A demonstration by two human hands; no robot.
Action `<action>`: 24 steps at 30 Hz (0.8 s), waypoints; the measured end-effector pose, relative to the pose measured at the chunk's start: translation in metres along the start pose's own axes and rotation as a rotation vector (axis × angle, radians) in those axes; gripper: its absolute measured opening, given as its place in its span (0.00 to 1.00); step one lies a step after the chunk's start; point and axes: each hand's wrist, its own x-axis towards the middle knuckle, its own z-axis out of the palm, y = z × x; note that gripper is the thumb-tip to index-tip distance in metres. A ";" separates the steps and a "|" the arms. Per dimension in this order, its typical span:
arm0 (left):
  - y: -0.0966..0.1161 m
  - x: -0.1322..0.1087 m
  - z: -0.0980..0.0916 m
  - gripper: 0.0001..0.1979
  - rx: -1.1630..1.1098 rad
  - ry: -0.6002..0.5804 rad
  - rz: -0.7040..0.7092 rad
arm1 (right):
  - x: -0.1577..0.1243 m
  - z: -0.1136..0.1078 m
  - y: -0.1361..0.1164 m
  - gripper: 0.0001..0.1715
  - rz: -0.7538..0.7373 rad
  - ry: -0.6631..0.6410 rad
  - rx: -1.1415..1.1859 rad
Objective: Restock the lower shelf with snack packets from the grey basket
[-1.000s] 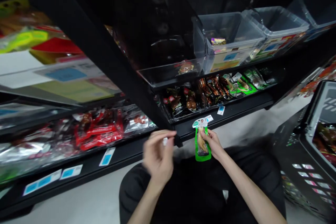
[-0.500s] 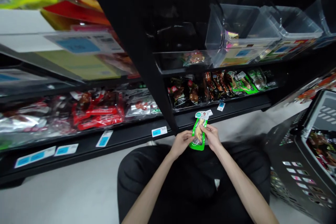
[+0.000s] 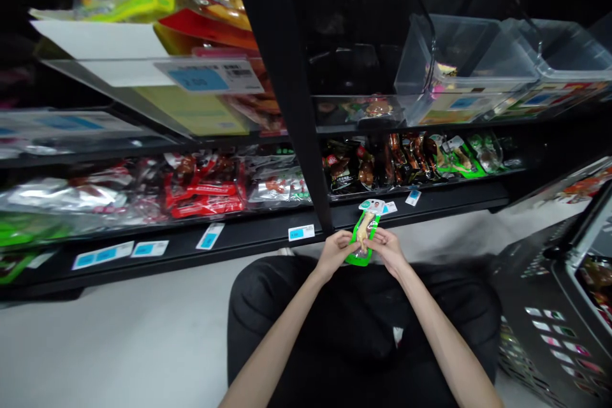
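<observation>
Between my hands is a green-edged vacuum snack pack (image 3: 365, 229), with a pale piece of food showing through its clear front and a white header at the top. My left hand (image 3: 337, 251) grips its left edge, thumb over the front. From the other side my right hand (image 3: 386, 249) pinches the right edge, its thumb also on the front. The pack is held tilted above my lap, close to the front edge of the bottom shelf (image 3: 459, 204). Similar green packs (image 3: 456, 158) lie in a row on that shelf.
Dark-wrapped snack packs (image 3: 354, 169) and red packs (image 3: 205, 194) fill the bottom shelf on either side of a black upright (image 3: 287, 76). Clear plastic bins (image 3: 473, 57) stand above. A grey basket (image 3: 530, 287) with packs inside is at my right.
The view has swung left, so the shelves appear further right. My right thumb has moved lower on the pack, and my left thumb now lies across its front.
</observation>
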 end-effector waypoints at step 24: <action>0.004 0.001 -0.002 0.22 -0.044 -0.003 0.039 | -0.009 0.007 -0.011 0.25 0.007 -0.134 -0.207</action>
